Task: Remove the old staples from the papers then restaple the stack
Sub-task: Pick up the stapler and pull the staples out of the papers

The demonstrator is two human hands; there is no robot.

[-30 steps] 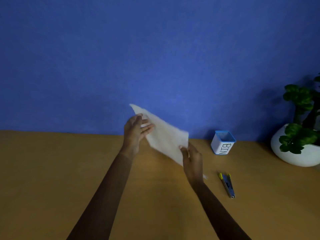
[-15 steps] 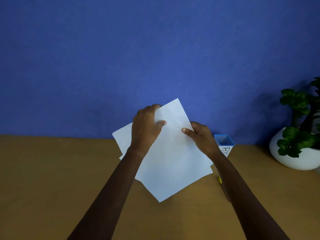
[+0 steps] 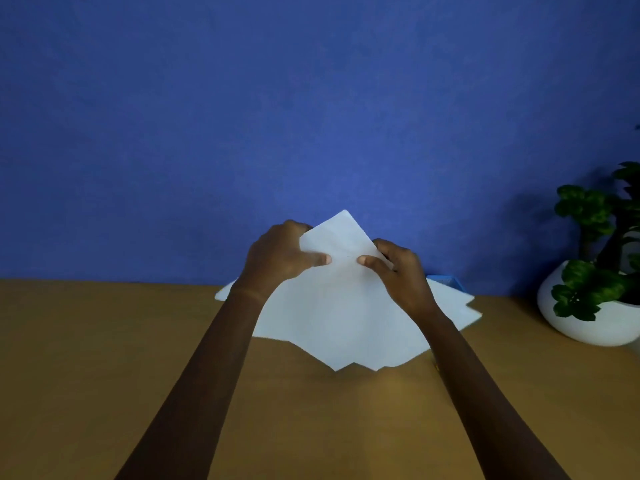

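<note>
A fanned stack of white papers [image 3: 343,317] is held up above the wooden table, one corner pointing upward. My left hand [image 3: 280,258] grips the upper left edge, thumb on the front face. My right hand [image 3: 398,268] grips the upper right edge, thumb also on the front. A faint small mark, likely a staple [image 3: 347,257], lies between the two thumbs. The stapler is hidden behind my right arm and the sheets.
A blue-rimmed bin [image 3: 448,281] peeks out behind the papers at the back right. A white pot with a green plant [image 3: 588,306] stands at the far right. The wooden table [image 3: 104,358] meets a blue wall.
The papers were lifted from a flat tilt, turned to face me and fanned wider. Both hands came together near the top corner, thumbs now close on either side of the mark.
</note>
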